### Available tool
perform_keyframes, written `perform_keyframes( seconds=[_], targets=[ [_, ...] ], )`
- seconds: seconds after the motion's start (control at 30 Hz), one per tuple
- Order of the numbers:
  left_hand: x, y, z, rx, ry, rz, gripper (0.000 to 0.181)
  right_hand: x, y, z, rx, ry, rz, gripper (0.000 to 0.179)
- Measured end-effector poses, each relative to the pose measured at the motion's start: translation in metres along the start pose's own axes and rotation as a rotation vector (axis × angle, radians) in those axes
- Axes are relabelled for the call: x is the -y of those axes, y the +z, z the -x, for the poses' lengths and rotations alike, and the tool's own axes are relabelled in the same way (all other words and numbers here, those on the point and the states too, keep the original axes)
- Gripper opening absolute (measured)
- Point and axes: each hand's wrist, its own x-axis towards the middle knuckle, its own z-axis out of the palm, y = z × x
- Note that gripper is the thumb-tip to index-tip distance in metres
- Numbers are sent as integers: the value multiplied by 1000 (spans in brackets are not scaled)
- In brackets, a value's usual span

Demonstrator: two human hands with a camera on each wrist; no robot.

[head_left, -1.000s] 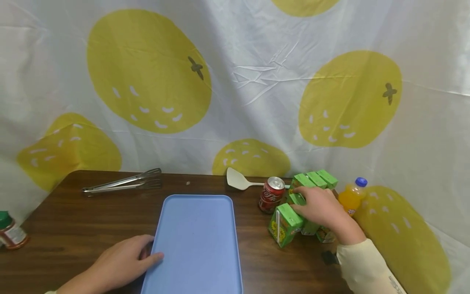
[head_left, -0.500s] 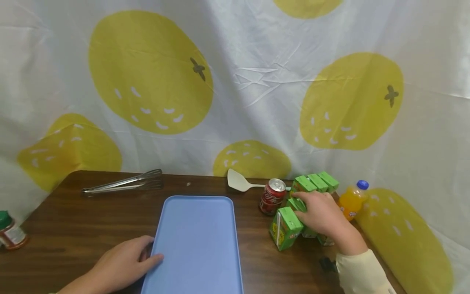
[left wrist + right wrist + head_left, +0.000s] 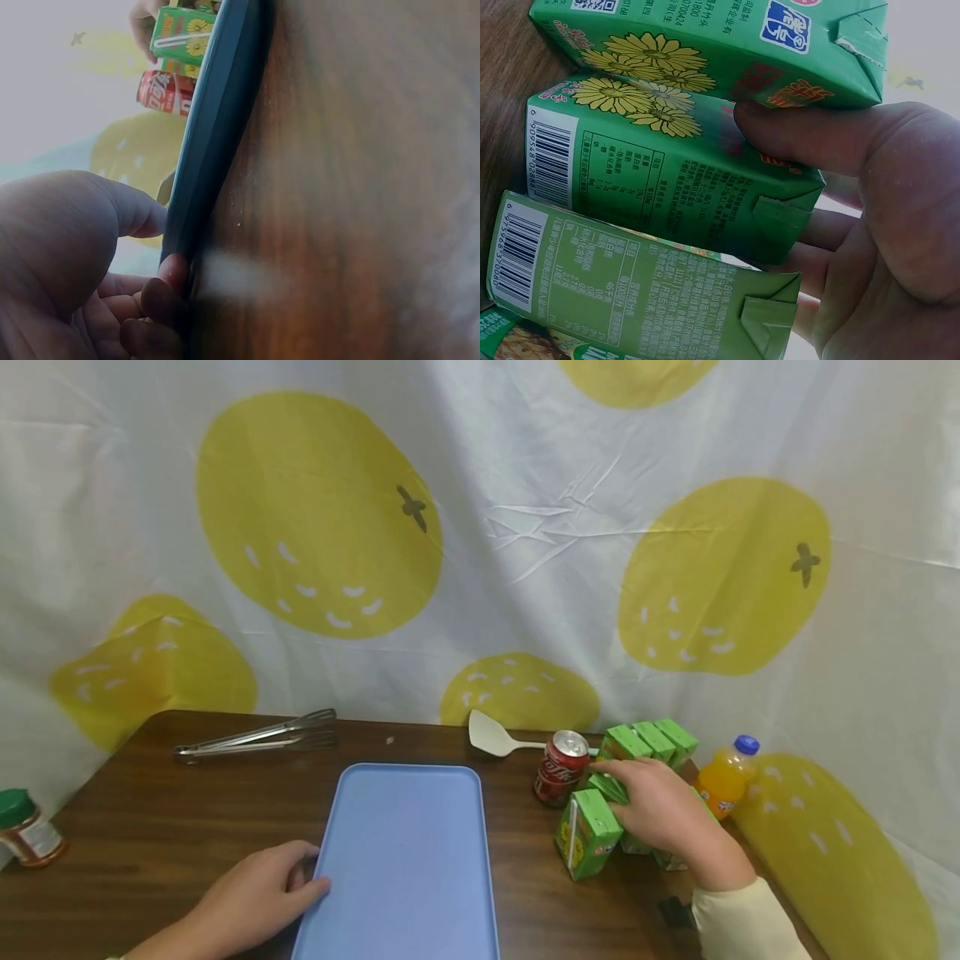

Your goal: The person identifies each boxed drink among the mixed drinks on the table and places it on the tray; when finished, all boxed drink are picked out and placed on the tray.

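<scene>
With thumb over the rim and fingers below, my left hand [image 3: 251, 893] grips the left edge of a light blue tray [image 3: 405, 860]; its dark-looking side [image 3: 214, 135] shows in the left wrist view. My right hand [image 3: 663, 806] is among green juice cartons at the right. In the right wrist view its thumb presses one face of the middle juice carton [image 3: 667, 172], and the other fingers reach behind. Another carton with yellow flowers [image 3: 588, 831] stands just in front, and a paler green carton [image 3: 630, 277] sits close behind. A red cola can [image 3: 562, 767] stands left of the fingertips.
Several green cartons [image 3: 637, 742] stand farther back, with an orange drink bottle [image 3: 726, 781] at their right. A white spatula [image 3: 491, 735] lies behind the can. Metal tongs [image 3: 255, 735] lie back left; a green-capped jar [image 3: 30, 835] stands far left. A patterned curtain [image 3: 525, 585] hangs behind.
My right hand has drawn slightly toward me, its index fingertip shifting off the back carton, nearer the can. The left hand keeps its place on the tray. The head view has tilted slightly.
</scene>
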Motion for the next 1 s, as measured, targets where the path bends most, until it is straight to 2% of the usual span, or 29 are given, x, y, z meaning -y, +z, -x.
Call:
perform_keyframes(
  seconds=[0.27, 0.67, 1.0],
  targets=[
    [0, 1, 0, 4, -22, 14, 44, 2, -2, 0, 36, 30, -24, 48],
    [0, 2, 0, -7, -25, 4, 45, 3, 4, 1, -53, -50, 18, 49],
    [-2, 2, 0, 14, -51, 16, 48, 9, -1, 3, 4, -13, 50, 49]
  ],
)
